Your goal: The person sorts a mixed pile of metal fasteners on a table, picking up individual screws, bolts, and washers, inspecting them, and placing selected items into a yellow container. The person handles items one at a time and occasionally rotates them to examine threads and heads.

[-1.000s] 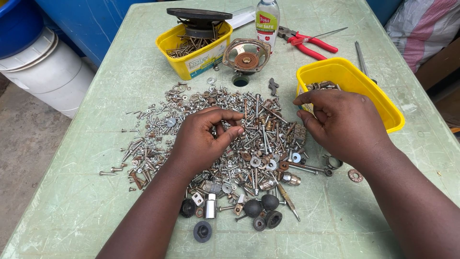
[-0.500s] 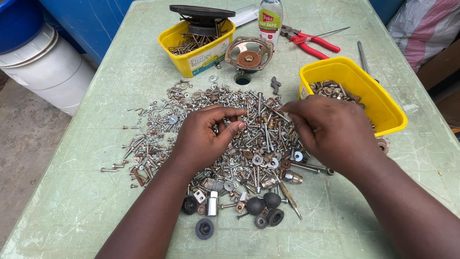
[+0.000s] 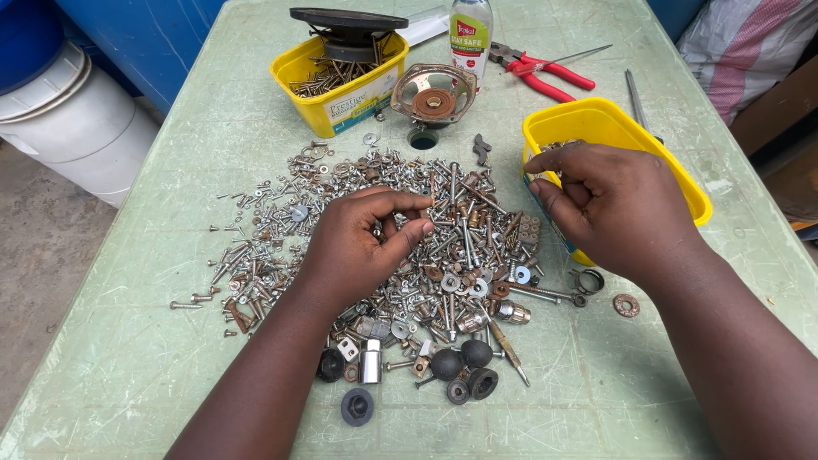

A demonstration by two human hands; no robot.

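I see the left hand (image 3: 362,247) over the screw pile (image 3: 383,247) on the tabletop (image 3: 153,358), grip pinched narrow; right hand (image 3: 622,209) at the yellow tub (image 3: 682,183), grip contents indeterminable

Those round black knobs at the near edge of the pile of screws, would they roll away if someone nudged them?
Probably, a little. The black ball-shaped knob looks rounded all over, so a push would likely send it rolling across the flat green table. The flatter black ring-shaped piece lies on its face and seems more likely to slide. Both look small and light, so easy to pinch up.
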